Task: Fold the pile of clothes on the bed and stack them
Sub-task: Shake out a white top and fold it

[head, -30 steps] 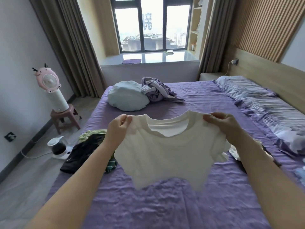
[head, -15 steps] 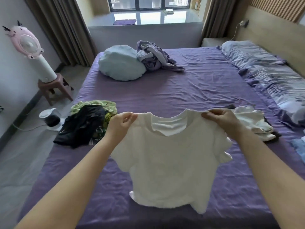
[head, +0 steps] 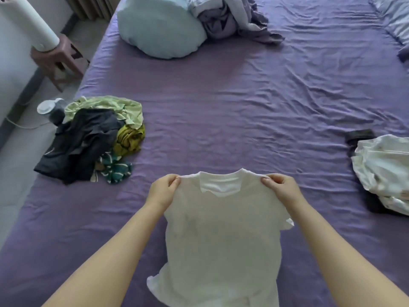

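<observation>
A white T-shirt [head: 223,235] hangs in front of me over the purple bed [head: 232,103], its hem down near the sheet. My left hand [head: 162,191] pinches its left shoulder and my right hand [head: 280,189] pinches its right shoulder, on either side of the neckline. A heap of unfolded clothes [head: 93,138], dark, pale green, mustard and teal striped, lies at the bed's left edge. At the right edge lies a white patterned garment [head: 385,171] on top of something dark.
A pale blue cushion [head: 159,29] and a crumpled lilac-grey cloth [head: 232,18] lie at the far end of the bed. On the floor to the left stand a small stool [head: 57,60] bearing a white fan column and a small white appliance [head: 47,108] with a cord.
The T-shirt has come down from chest height toward the sheet, still held by both shoulders. My view has tilted down, so the window and headboard have left the frame.
</observation>
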Tool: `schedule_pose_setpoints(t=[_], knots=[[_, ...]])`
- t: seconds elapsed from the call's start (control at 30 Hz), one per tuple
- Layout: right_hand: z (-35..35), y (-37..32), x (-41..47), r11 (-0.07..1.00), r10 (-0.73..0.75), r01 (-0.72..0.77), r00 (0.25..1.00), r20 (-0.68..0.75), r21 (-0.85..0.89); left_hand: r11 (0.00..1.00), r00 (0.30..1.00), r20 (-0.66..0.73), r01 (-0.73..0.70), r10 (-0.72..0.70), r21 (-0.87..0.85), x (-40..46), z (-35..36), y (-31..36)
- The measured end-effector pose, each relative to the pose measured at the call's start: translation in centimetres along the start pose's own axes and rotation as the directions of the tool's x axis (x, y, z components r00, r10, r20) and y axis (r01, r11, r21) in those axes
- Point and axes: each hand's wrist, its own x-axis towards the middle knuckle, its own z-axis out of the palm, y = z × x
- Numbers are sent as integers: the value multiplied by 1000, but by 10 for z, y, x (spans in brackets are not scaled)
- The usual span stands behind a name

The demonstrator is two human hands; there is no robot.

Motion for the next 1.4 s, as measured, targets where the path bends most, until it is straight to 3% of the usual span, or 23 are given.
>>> schedule_pose_setpoints(t=[0.17,0.33,0.63,0.87,0.93,1.0,1.17,1.2,1.27,1.4], knots=[[0,-7,61,993,-38,33,998,-44,-115,998,999,-9,40,-39,50,53,-1,9],[-4,-26,115,982,-54,29,990,-134,-185,996,998,-52,-16,20,86,118,-15,25],[24,-24,214,965,-32,-53,948,-315,-256,880,997,26,-81,78,468,235,13,33],[35,1,246,928,-61,-15,980,-192,-372,749,996,30,39,-79,661,277,53,34],[27,10,241,945,-114,33,966,-232,-326,771,998,-7,-43,62,635,275,69,40],[14,22,228,968,-110,29,943,-316,-251,807,964,7,-227,267,545,264,93,55],[-15,65,183,985,10,-75,926,-378,-157,770,779,291,-614,556,174,222,168,114],[-18,71,174,989,31,-81,934,-355,-126,763,752,313,-636,579,116,213,181,125],[-19,81,159,988,56,-97,948,-314,-119,803,767,336,-594,547,47,196,205,142],[-12,92,141,973,75,-140,944,-321,-183,899,821,476,-419,315,129,171,244,159]])
